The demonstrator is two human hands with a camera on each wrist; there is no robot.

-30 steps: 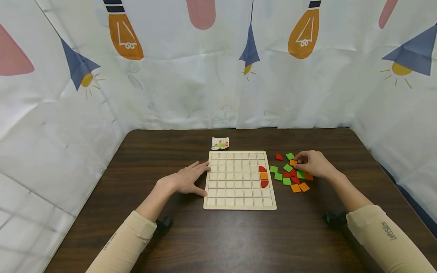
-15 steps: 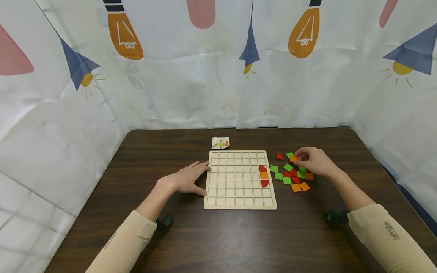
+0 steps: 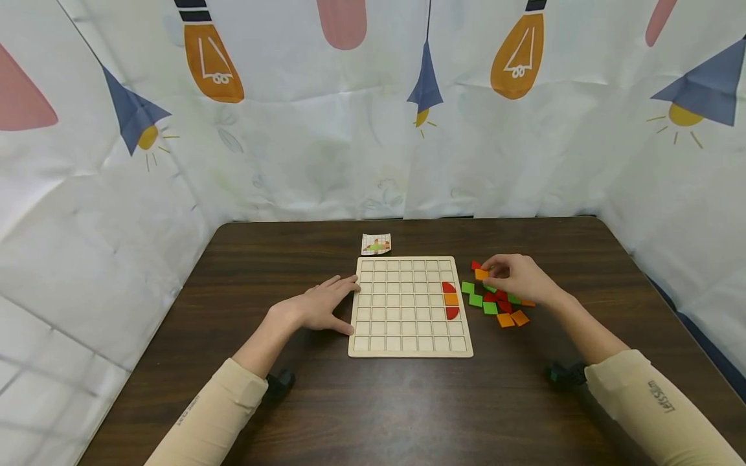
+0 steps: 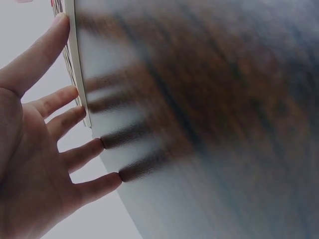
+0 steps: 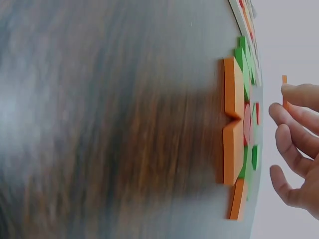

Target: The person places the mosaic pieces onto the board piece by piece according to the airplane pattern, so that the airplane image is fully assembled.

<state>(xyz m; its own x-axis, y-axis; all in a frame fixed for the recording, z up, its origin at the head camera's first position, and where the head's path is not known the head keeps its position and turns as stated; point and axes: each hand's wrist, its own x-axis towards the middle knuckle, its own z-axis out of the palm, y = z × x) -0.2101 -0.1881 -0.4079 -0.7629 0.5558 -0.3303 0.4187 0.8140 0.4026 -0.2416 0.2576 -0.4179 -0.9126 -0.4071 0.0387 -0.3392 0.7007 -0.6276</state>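
Observation:
My right hand (image 3: 520,278) pinches an orange square tile (image 3: 481,274) between thumb and fingertips, over the left part of the loose tiles. In the right wrist view the same orange tile (image 5: 284,79) shows edge-on, raised above the others. With fingers spread, my left hand (image 3: 320,306) touches the left edge of a pale wooden grid board (image 3: 402,314); its thumb and fingertips are at the rim in the left wrist view. The board's right column bears a red quarter-round tile (image 3: 448,287), an orange tile (image 3: 451,299) and another red quarter-round tile (image 3: 452,313).
Right of the board lie green tiles (image 3: 467,288), red tiles (image 3: 504,307) and orange tiles (image 3: 505,320), partly hidden under my right hand. A small picture card (image 3: 375,244) lies behind the board on the dark wooden table (image 3: 280,252). A printed curtain (image 3: 326,149) hangs behind.
My right hand, with the orange tile, first rises slightly away from me, then moves left toward the board. The left hand and the board stay put.

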